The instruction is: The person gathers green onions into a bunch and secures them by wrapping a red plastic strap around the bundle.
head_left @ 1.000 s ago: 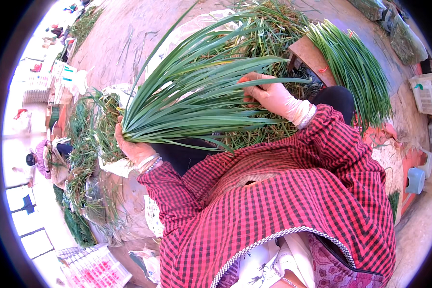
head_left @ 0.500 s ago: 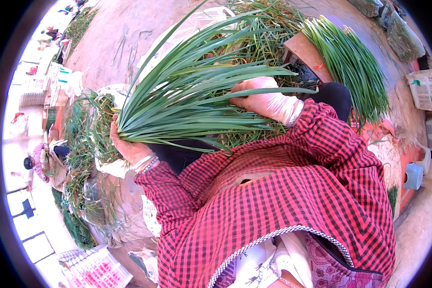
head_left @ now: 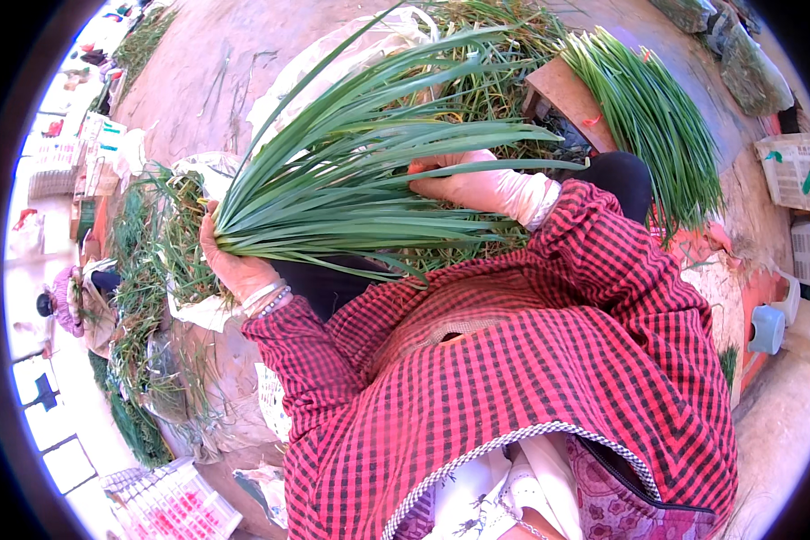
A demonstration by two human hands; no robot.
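- Leaf bunch (head_left: 333,193), long and green, spreads in front of the person's red checked jacket (head_left: 513,378), its gathered base at the left and its tips fanning rightward.
- Left hand (head_left: 236,263) grasps that base, the thumb along its near side.
- Right hand (head_left: 463,186) sits among the outer leaves, one blade crossing over it; its fingers are partly hidden, so I cannot tell whether they pinch any.
- Beyond the hands lie a loose heap of leaves (head_left: 481,85) and a white plastic sheet (head_left: 283,94).
- At the right, a second bundle (head_left: 657,126) rests across a small brown stand (head_left: 567,94), near a pale crate (head_left: 787,184).
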